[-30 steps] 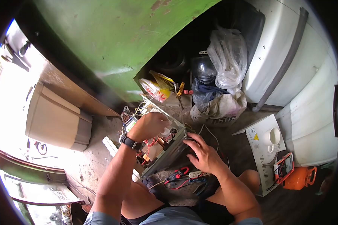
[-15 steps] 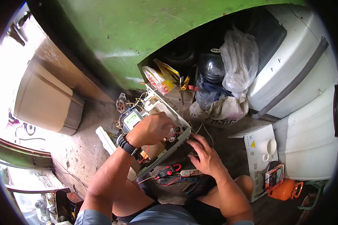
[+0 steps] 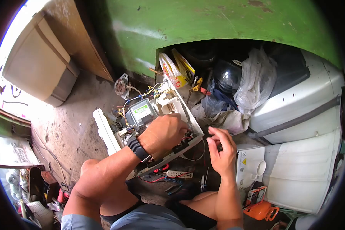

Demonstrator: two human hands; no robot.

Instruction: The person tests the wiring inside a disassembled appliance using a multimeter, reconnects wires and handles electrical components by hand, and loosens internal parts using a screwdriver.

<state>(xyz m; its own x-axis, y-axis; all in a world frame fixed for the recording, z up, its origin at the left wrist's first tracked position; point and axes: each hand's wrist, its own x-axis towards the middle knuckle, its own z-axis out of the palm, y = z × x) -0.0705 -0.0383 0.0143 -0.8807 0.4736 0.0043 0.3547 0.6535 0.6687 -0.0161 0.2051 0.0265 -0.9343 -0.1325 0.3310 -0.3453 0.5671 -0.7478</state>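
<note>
Appliance chassis (image 3: 193,124): opened, under left hand (image 3: 165,132), left of right hand (image 3: 222,151).
Left hand: over chassis interior; fingertips hidden, cannot tell grip.
Right hand: beside chassis, loosely curled, thumb apart.
Grey box (image 3: 143,115): just beyond left hand.
Power strip (image 3: 179,174): below, between hands.

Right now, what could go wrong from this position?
First, the left hand reaches into the open appliance, where wires lie exposed; a shock is possible if anything is live or charged, which the view cannot show. Second, the black wristwatch might snag on parts inside. Third, the white mug sits beyond the right hand and could be knocked if that arm swings outward.
</note>
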